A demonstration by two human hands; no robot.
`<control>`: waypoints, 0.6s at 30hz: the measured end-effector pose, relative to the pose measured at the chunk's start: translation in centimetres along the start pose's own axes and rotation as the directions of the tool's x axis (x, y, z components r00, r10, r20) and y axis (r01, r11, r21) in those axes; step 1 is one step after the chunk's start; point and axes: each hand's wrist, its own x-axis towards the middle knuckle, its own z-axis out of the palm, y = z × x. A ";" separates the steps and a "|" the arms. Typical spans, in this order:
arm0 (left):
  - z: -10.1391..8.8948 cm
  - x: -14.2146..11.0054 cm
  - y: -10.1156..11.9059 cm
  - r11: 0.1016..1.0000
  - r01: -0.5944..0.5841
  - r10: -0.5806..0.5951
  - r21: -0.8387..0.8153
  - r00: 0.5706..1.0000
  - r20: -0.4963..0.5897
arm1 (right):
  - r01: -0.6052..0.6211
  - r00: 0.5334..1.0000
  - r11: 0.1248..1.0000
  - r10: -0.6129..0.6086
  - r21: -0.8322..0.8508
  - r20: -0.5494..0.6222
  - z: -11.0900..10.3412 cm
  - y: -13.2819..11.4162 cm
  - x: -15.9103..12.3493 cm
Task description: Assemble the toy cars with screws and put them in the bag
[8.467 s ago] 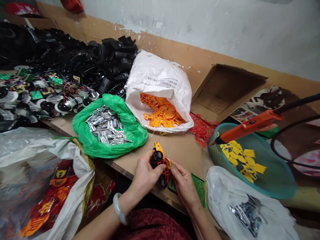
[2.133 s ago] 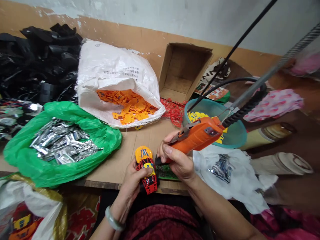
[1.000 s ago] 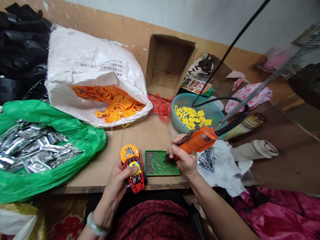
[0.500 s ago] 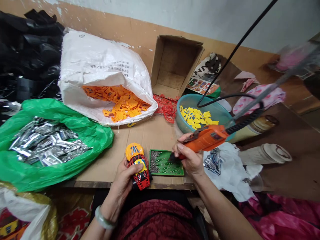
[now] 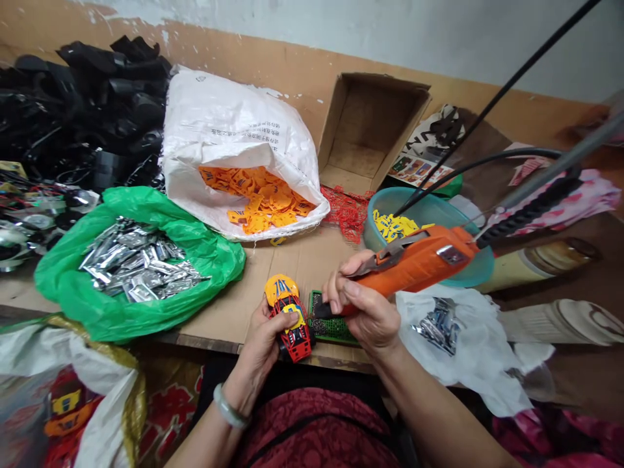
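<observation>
Over the cardboard (image 5: 234,292): left hand (image 5: 260,341) has fingers clamped on toy car (image 5: 290,325); right hand (image 5: 363,309) has fingers wrapped round electric screwdriver (image 5: 414,270), bit (image 5: 319,312) just beside car, over green pegboard (image 5: 331,335).

One left hand (image 5: 266,344), one right hand (image 5: 363,312), one toy car (image 5: 288,324), one orange handheld tool (image 5: 414,270), one green perforated board (image 5: 327,323), one teal basin (image 5: 390,209).

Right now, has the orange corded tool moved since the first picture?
Yes: the orange tool left the teal basin for the right hand, over the green pegboard.
</observation>
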 end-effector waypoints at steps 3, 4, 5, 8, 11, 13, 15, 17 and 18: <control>0.0 0.1 0.0 1.000 -0.011 0.011 -0.002 1.000 0.012 | -0.004 1.000 1.000 0.004 -0.009 0.014 0.0 0.4 -0.1; 0.0 0.1 0.0 1.000 -0.011 0.011 -0.002 1.000 0.012 | -0.003 1.000 1.000 0.003 -0.008 0.019 0.0 0.5 -0.2; 0.0 0.1 0.0 1.000 -0.008 0.008 -0.002 1.000 0.009 | -0.002 1.000 1.000 0.002 -0.006 0.022 0.0 0.5 -0.2; 0.0 0.2 -0.1 1.000 0.013 -0.013 -0.005 1.000 -0.001 | 0.002 0.999 1.000 -0.002 0.002 0.038 0.0 0.6 -0.2; 0.0 0.2 -0.1 1.000 0.024 -0.024 -0.009 1.000 -0.012 | 0.004 0.998 1.000 -0.005 0.005 0.056 -0.1 0.6 -0.3; 0.1 0.2 0.0 1.000 0.026 -0.026 -0.012 0.999 -0.020 | 0.013 0.998 1.000 -0.013 0.000 0.058 -0.3 0.7 -0.4; 0.1 0.1 0.0 1.000 0.023 -0.023 -0.010 0.999 -0.027 | 0.023 0.998 1.000 -0.022 -0.003 0.064 -0.4 0.7 -0.5; 0.3 0.1 0.0 1.000 0.015 -0.016 -0.009 0.999 -0.033 | 0.025 0.996 1.000 -0.025 -0.003 0.082 -0.6 0.8 -0.6; 0.3 0.0 0.0 1.000 0.008 -0.009 -0.010 0.999 -0.033 | 0.023 0.995 1.000 -0.023 -0.006 0.094 -0.6 0.8 -0.6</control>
